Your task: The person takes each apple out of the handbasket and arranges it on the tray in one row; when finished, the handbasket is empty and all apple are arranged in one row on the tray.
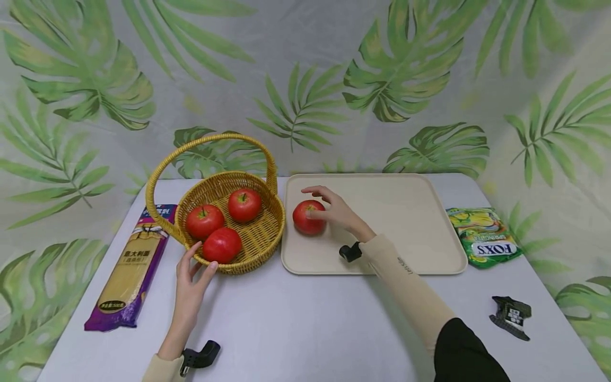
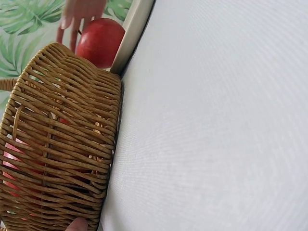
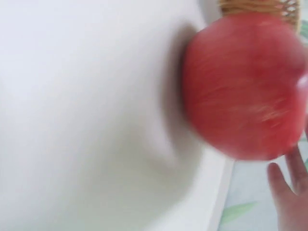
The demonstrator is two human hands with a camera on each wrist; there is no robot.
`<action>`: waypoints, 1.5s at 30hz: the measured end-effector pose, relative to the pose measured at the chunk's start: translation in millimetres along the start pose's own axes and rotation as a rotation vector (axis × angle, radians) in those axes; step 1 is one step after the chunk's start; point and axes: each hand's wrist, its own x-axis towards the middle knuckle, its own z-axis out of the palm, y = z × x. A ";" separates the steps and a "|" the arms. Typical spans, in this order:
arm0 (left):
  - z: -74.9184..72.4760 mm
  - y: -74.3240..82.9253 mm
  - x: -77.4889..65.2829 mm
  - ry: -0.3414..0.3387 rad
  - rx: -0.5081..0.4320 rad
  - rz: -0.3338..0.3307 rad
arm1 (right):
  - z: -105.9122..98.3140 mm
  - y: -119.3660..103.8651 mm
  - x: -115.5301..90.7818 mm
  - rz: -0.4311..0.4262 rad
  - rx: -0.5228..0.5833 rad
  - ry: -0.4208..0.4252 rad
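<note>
A yellow wicker basket (image 1: 260, 249) with a tall handle holds three red apples (image 1: 245, 205). My left hand (image 1: 188, 292) holds the basket's near-left rim; in the left wrist view, only its thumb tip (image 2: 78, 224) shows against the weave. Another red apple (image 1: 309, 223) sits at the left end of a beige tray (image 1: 382, 223). Around that apple my right hand (image 1: 336, 212) is spread, thumb in front and fingers beyond it, fairly straight. In the right wrist view the apple (image 3: 245, 86) looks blurred, with fingers (image 3: 284, 192) beside it; firm contact cannot be told.
Left of the basket lies a purple-and-yellow pasta packet (image 1: 129, 270). A green-and-yellow FOX'S bag (image 1: 484, 236) is by the tray's right edge. One small black packet (image 1: 511, 317) lies on the white table (image 1: 310, 329) at right. Behind hangs a leaf-patterned cloth (image 1: 305, 79).
</note>
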 end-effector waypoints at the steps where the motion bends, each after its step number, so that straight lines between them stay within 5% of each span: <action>1: 0.1 0.4 -0.2 -0.001 -0.004 -0.001 | 0.3 -3.1 1.2 -0.020 0.010 0.008; 7: 0.4 0.4 -0.6 -0.004 -0.007 -0.006 | 14.1 -31.5 11.2 -0.110 0.138 -0.014; 17: 0.2 -2.1 -0.1 -0.005 -0.015 -0.003 | 46.0 -95.2 22.0 -0.165 0.214 -0.245; 24: -0.3 -3.4 0.4 -0.008 -0.013 -0.008 | 71.0 -83.8 43.0 -0.110 0.183 -0.435; 32: -1.0 -2.7 0.5 -0.012 -0.007 -0.010 | 94.6 -82.4 60.7 -0.170 0.058 -0.645; 45: -0.8 -2.0 0.1 -0.003 0.005 0.008 | 123.1 -77.5 62.9 0.000 -0.072 -0.666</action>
